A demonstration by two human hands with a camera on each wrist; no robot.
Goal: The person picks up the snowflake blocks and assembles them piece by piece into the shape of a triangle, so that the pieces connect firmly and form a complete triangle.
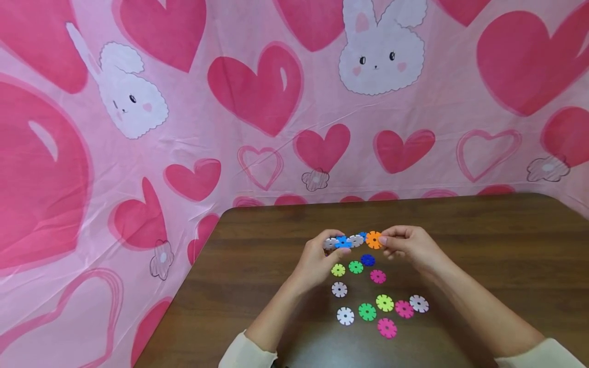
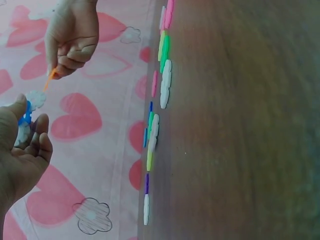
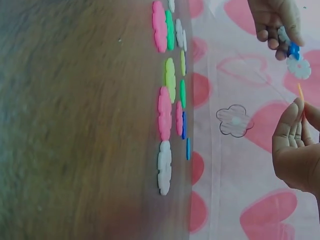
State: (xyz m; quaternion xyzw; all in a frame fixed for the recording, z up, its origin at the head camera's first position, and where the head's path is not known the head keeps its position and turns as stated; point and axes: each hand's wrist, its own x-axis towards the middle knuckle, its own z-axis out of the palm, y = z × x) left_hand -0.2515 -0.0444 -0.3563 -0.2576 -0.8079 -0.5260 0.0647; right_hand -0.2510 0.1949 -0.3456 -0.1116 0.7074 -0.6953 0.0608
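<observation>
Holding a short chain of white and blue discs pinched in left hand above the surface, right hand fingers pinch orange disc at chain's end; judgement: align slots squarely, press gently, keep chain steady.

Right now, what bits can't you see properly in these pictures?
- Head view: whether the orange disc already joins the chain of discs; the fingers of the right hand cover its edge.
- Left wrist view: loose discs on the table show edge-on, shapes blurred.
- Right wrist view: the left hand is cut off by the top edge.
</observation>
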